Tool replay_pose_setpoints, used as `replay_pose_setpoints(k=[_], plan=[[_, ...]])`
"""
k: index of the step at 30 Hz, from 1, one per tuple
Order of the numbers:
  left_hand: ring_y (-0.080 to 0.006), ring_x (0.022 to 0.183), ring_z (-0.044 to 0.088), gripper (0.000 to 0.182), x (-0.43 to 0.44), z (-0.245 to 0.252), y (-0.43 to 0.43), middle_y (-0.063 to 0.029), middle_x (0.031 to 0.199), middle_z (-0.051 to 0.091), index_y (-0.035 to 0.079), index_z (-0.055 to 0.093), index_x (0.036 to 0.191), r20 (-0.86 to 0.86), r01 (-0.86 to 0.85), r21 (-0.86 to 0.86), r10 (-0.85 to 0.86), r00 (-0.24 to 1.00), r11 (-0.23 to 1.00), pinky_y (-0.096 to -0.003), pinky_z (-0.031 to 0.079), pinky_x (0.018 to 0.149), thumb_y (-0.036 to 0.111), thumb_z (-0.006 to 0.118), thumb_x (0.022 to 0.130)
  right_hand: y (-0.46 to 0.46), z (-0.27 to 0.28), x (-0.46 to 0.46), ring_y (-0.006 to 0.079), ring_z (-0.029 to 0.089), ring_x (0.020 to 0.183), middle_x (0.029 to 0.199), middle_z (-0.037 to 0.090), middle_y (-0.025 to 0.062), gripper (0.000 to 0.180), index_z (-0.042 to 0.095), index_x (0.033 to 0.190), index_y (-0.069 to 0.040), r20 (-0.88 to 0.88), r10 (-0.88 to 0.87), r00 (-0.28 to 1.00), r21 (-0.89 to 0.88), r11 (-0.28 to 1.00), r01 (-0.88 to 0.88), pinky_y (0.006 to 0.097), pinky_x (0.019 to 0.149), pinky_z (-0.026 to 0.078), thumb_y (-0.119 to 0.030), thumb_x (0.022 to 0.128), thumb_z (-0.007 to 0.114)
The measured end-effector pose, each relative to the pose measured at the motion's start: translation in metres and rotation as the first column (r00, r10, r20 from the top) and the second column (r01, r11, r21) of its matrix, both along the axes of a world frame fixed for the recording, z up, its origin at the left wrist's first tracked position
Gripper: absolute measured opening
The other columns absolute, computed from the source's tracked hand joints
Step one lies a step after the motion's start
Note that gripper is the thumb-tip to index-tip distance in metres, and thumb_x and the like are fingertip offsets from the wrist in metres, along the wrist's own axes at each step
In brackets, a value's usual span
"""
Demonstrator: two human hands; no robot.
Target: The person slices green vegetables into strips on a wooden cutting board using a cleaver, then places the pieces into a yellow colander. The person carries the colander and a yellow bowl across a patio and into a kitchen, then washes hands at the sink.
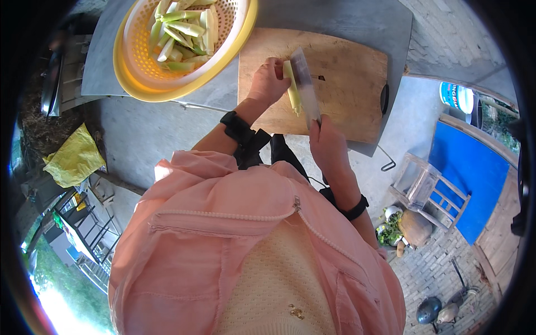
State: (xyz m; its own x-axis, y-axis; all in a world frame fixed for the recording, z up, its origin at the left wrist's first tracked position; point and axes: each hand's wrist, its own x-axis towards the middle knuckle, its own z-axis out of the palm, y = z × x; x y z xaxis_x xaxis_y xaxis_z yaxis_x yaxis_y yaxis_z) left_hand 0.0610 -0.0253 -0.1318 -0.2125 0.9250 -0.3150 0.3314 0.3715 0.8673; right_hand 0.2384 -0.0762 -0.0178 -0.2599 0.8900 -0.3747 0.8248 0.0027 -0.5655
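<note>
My left hand (270, 80) grips the far part of a pale green peeled vegetable stalk (293, 94) and presses it on a wooden cutting board (351, 96). In my right hand (330, 144) is the handle of a cleaver (305, 81). Its broad blade points away from me and lies along the stalk's right side; whether the edge touches the stalk I cannot tell. Beyond my left hand, a yellow-rimmed colander (125, 79) holds several cut stalk pieces (184, 31) of the same pale green.
The board and colander rest on a grey table (100, 75). To the right on the floor stand a wooden chair (418, 184), a blue panel (469, 146) and a white bucket with writing (456, 97). A yellow sack (77, 157) lies at the left.
</note>
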Motion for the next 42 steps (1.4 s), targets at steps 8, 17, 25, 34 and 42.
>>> replay_pose_setpoints(k=[8, 17, 25, 34, 42], plan=[[-0.0246, 0.087, 0.064, 0.046, 0.001, 0.003, 0.0, -0.0149, 0.096, 0.064, -0.003, 0.049, 0.113, -0.131, 0.034, -0.023, -0.037, 0.991, 0.999, -0.0343, 0.052, 0.078, 0.014, 0.067, 0.074, 0.013, 0.003, -0.01, 0.0476, 0.057, 0.069, 0.07, 0.058, 0.0284, 0.023, 0.047, 0.087, 0.003, 0.054, 0.043, 0.998, -0.072, 0.997, -0.039, 0.0525, 0.062, 0.045, -0.019, 0.093, 0.043], [-0.0252, 0.089, 0.065, 0.042, -0.002, -0.002, -0.003, -0.0158, 0.098, 0.064, -0.003, 0.05, 0.11, -0.064, 0.039, -0.006, -0.039, 0.997, 0.999, -0.0346, 0.051, 0.079, 0.011, 0.067, 0.074, 0.02, 0.0, -0.029, 0.0434, 0.061, 0.068, 0.069, 0.059, 0.0267, 0.023, 0.047, 0.084, 0.003, 0.173, 0.073, 0.982, -0.051, 0.997, -0.065, 0.0481, 0.061, 0.049, -0.019, 0.092, 0.044], [-0.0242, 0.083, 0.065, 0.035, -0.002, 0.001, -0.003, -0.0143, 0.09, 0.065, -0.002, 0.053, 0.104, -0.002, -0.011, 0.07, 0.011, 1.0, 0.997, -0.0332, 0.052, 0.075, 0.01, 0.067, 0.075, 0.02, -0.056, -0.045, 0.0441, 0.06, 0.069, 0.073, 0.061, 0.0249, 0.022, 0.049, 0.092, 0.001, 0.096, -0.024, 0.995, 0.126, 0.992, 0.012, 0.0488, 0.06, 0.048, -0.021, 0.092, 0.046], [-0.0265, 0.073, 0.062, 0.036, 0.01, 0.008, -0.011, -0.0135, 0.082, 0.061, 0.0, 0.048, 0.11, -0.114, -0.044, 0.147, 0.061, 0.992, 0.988, -0.035, 0.051, 0.07, 0.009, 0.062, 0.078, 0.027, -0.047, 0.015, 0.0468, 0.056, 0.071, 0.074, 0.058, 0.0273, 0.033, 0.053, 0.084, 0.001, -0.102, -0.262, 0.96, -0.154, 0.957, 0.245, 0.0506, 0.062, 0.044, -0.029, 0.093, 0.046], [-0.0327, 0.105, 0.05, 0.067, 0.054, 0.036, -0.006, -0.0123, 0.117, 0.048, 0.013, 0.034, 0.136, -0.543, 0.385, 0.009, -0.319, 0.777, 0.923, -0.0458, 0.047, 0.082, 0.008, 0.058, 0.073, 0.01, -0.022, 0.053, 0.025, 0.055, 0.045, 0.057, 0.054, 0.0138, 0.027, 0.05, 0.084, 0.002, -0.117, -0.396, 0.911, -0.141, 0.914, 0.38, 0.0352, 0.043, 0.044, -0.023, 0.094, 0.045]])
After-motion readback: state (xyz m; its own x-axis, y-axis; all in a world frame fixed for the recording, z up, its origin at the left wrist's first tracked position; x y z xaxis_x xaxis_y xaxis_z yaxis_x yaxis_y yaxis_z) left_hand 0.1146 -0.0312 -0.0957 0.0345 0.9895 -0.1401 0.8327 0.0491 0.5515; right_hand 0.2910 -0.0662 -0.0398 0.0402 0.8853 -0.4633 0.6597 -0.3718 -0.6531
